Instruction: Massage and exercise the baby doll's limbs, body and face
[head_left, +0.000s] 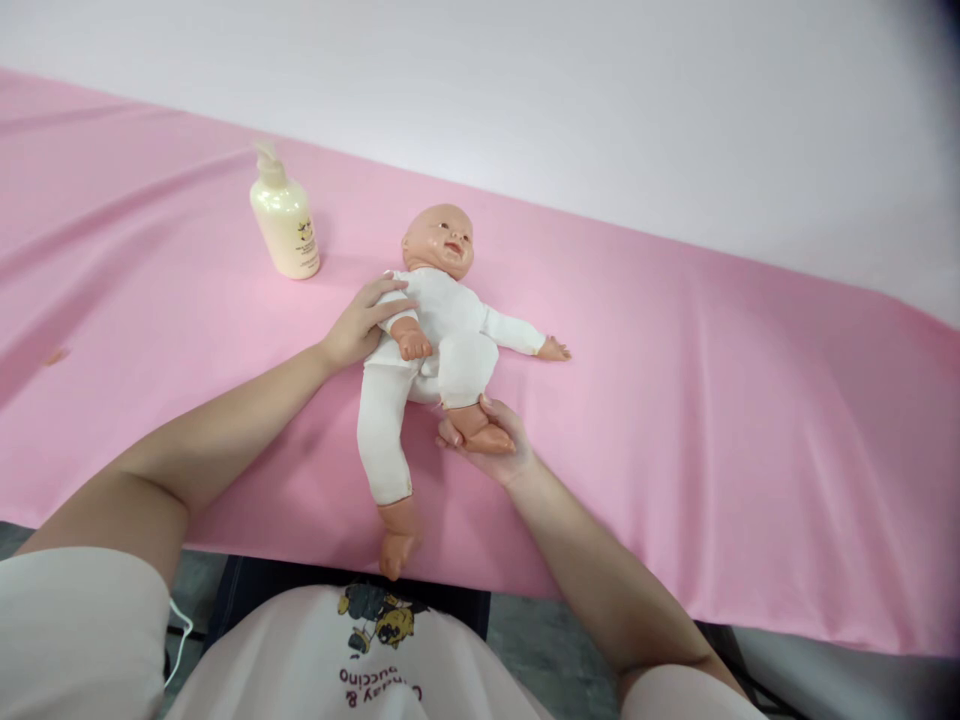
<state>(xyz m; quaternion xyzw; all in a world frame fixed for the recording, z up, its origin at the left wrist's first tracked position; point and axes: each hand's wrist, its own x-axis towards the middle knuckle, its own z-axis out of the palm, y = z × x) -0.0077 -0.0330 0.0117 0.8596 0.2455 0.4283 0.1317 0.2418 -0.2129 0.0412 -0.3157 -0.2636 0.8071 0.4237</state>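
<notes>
Nearest in, the right hand [484, 440] cups the doll's bent foot [480, 428] from below, fingers curled loosely round it, so the leg wants lifting gently from the heel rather than tugged. Just beyond and across, the left hand [360, 325] lies spread flat against the doll [439, 330], steadying its side on the pink worktop [712, 400]; keep that palm firm. Farther off past the left hand stands a cream pump bottle [285, 222], its label print too small to read.

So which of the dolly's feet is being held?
The bent leg's foot, cupped in the right hand; the other foot hangs free at the table edge.
</notes>
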